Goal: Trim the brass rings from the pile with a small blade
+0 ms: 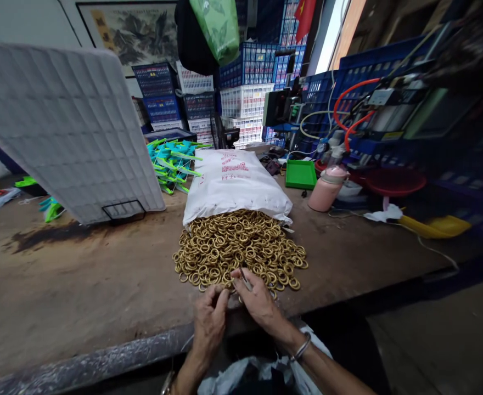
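A heap of brass-coloured rings [237, 241] spills from the mouth of a white woven sack [233, 184] onto the table. At the near edge of this heap, my left hand [211, 315] is closed, thumb and forefinger pinched together; whatever lies between them is too small to make out. Close beside it on the right, my right hand [262, 304] grips a thin, dark metal tool [245, 278] that slants up between thumb and fingers. The two sets of fingertips almost meet, and a few loose rings lie around them.
A white ribbed panel [72, 131] stands tilted at left, with green and blue plastic pieces [174, 164] behind it. To the right are a green tray [300, 174], a pink bottle [327, 189], a yellow scoop [434, 226] and a red dish [396, 182]. Stacked crates [245, 101] fill the back.
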`<state>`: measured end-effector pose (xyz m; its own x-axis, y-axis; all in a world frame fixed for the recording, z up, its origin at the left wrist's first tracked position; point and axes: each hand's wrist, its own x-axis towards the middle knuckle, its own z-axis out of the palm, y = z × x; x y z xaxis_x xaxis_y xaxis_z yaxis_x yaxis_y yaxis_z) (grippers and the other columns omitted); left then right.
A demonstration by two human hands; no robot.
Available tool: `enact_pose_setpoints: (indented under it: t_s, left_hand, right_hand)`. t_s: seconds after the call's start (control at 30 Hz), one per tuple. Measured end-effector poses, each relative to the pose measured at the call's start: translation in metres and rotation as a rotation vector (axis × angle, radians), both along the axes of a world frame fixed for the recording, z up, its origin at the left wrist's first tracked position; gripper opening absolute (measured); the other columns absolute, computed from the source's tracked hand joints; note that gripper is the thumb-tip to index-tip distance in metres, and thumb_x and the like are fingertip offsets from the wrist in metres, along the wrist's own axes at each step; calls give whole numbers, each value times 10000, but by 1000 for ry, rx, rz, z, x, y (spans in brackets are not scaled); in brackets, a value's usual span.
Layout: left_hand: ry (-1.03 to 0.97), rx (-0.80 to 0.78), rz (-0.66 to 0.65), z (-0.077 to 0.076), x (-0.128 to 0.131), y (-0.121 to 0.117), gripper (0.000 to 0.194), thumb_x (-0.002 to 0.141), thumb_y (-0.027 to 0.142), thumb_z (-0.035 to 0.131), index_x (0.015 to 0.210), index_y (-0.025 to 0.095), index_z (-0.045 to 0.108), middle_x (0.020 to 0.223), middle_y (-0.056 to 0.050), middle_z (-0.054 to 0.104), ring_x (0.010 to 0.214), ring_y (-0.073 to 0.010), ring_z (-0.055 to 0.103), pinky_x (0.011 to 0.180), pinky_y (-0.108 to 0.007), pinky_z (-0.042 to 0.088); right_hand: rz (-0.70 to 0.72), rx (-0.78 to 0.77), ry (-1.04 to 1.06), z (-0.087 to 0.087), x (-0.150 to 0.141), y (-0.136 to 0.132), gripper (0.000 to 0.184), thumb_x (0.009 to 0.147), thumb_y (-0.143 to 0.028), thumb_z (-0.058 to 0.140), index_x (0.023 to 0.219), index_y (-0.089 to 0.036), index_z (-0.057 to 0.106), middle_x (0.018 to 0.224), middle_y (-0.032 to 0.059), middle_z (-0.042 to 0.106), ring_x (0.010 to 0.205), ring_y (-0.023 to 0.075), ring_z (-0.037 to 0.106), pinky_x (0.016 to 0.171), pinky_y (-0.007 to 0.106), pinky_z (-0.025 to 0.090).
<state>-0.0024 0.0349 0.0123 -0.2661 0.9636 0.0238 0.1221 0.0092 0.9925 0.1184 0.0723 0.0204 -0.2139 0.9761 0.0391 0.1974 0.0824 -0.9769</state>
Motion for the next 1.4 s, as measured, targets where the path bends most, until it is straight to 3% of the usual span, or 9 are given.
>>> enact_pose_setpoints:
  t_s: [0.17, 0.4, 0.5, 0.6, 0.8, 0.93, 1.03, 1.2, 1.4]
  left_hand:
    - [154, 102, -95, 8, -3, 1, 77, 674, 225, 610, 663, 205, 683, 652, -41, 635, 644, -184, 537, 667, -270, 403]
    - [-107, -12, -139, 17, 3, 1, 127, 676, 296, 633, 634, 177, 637, 569, 2, 561, 531, -125, 475, 546, -214, 391]
    - [-291, -196, -257, 16, 3, -3, 243, 751, 397, 546, 673, 167, 566, 471, 45, 468, 364, -67, 362, 387, -180, 305]
    - [-482, -238, -359, 13, 2, -6, 274, 793, 410, 493, 688, 159, 530, 462, 52, 441, 346, -49, 332, 362, -166, 279]
    - [-645, -237, -302, 12, 4, -10, 256, 734, 412, 584, 752, 162, 529, 591, 34, 507, 407, -47, 385, 376, -164, 319]
    - [-636, -259, -245, 16, 5, -11, 274, 708, 420, 611, 740, 169, 505, 579, 38, 522, 403, -47, 405, 378, -161, 328]
    - [-598, -283, -218, 19, 6, -11, 304, 695, 448, 612, 714, 169, 493, 564, 41, 524, 399, -44, 413, 382, -160, 331]
    - [-524, -290, -211, 16, 6, -10, 344, 664, 479, 626, 705, 173, 474, 550, 48, 519, 381, -39, 414, 366, -151, 329]
    - [-600, -214, -265, 23, -3, -27, 269, 724, 407, 598, 667, 171, 483, 515, 51, 513, 349, -39, 385, 349, -165, 351]
  right_hand:
    - [99, 73, -200, 8, 3, 2, 254, 793, -370, 456, 648, -166, 502, 582, -51, 434, 558, 82, 380, 541, 198, 318]
    - [79, -64, -103, 7, 2, 8, 241, 765, -321, 439, 575, -177, 405, 531, -67, 339, 516, 72, 324, 487, 190, 279]
    - [99, -109, -60, 7, 4, 8, 246, 774, -345, 431, 596, -176, 426, 528, -59, 389, 512, 76, 348, 492, 194, 294]
    - [139, -130, -23, 7, 5, 6, 280, 791, -390, 422, 614, -174, 442, 534, -48, 436, 516, 81, 383, 504, 199, 312]
    - [154, -122, -17, 5, 6, 5, 312, 815, -413, 379, 625, -176, 448, 536, -44, 452, 494, 82, 407, 498, 199, 328]
    - [59, 43, -283, 0, 9, 2, 259, 820, -301, 356, 606, -183, 439, 536, -36, 455, 507, 88, 407, 504, 195, 304]
    - [141, 148, -475, -1, 13, -6, 148, 762, -173, 386, 649, -185, 481, 581, -22, 519, 544, 96, 444, 526, 193, 291]
    - [222, 197, -715, 3, 13, -13, 188, 668, -71, 397, 745, -189, 520, 646, -3, 577, 587, 110, 490, 534, 200, 264]
    - [135, 198, -974, -9, 18, -6, 242, 663, -58, 387, 817, -180, 527, 691, 34, 609, 610, 136, 518, 541, 240, 228]
